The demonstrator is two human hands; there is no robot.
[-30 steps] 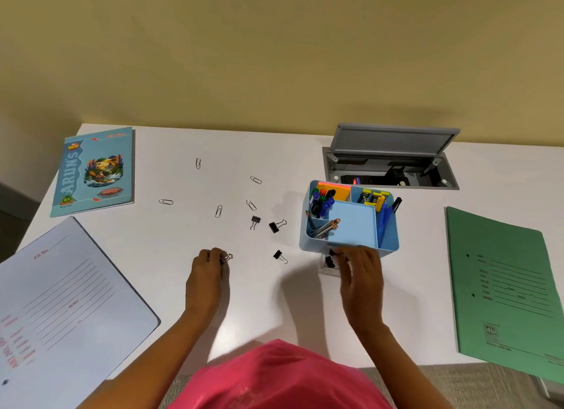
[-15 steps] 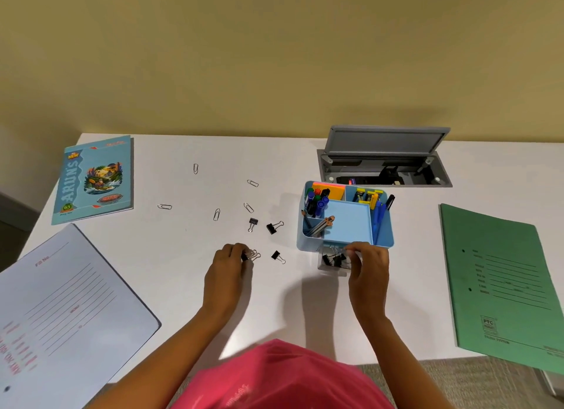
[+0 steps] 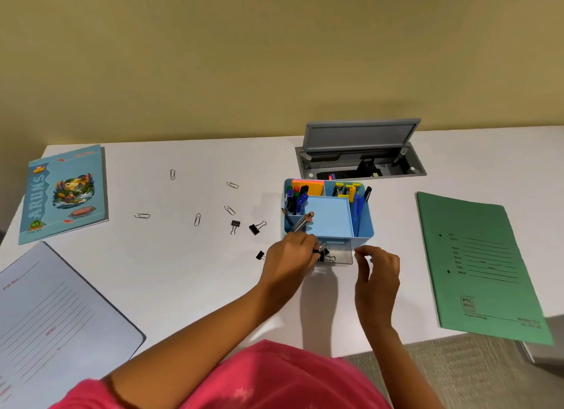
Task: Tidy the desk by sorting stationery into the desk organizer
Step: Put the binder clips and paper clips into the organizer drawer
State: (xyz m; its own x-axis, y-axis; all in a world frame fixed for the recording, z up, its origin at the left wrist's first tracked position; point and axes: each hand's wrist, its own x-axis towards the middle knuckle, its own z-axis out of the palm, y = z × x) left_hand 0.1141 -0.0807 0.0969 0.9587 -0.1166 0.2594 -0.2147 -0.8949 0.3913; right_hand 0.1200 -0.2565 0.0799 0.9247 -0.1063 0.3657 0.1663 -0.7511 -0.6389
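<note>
Head view: left hand (image 3: 290, 260) seemingly pinches binder clip (image 3: 323, 252); right hand (image 3: 378, 271) loosely curled.

Left hand (image 3: 290, 259) pinches clip (image 3: 323, 251) over drawer (image 3: 343, 256); right hand (image 3: 378, 270) near

Mustard wall (image 3: 274, 57) behind white desk (image 3: 183, 271); grey cable hatch (image 3: 360, 137) open — speckled carpet (image 3: 457, 372) below.

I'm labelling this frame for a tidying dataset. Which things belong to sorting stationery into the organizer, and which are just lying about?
Part of the job:
- desk organizer and its clear drawer
- binder clip pinched by the left hand at the drawer
- three loose binder clips
- five paper clips

Just lying about:
- notebook
- white file
- green folder
- open cable hatch
</note>
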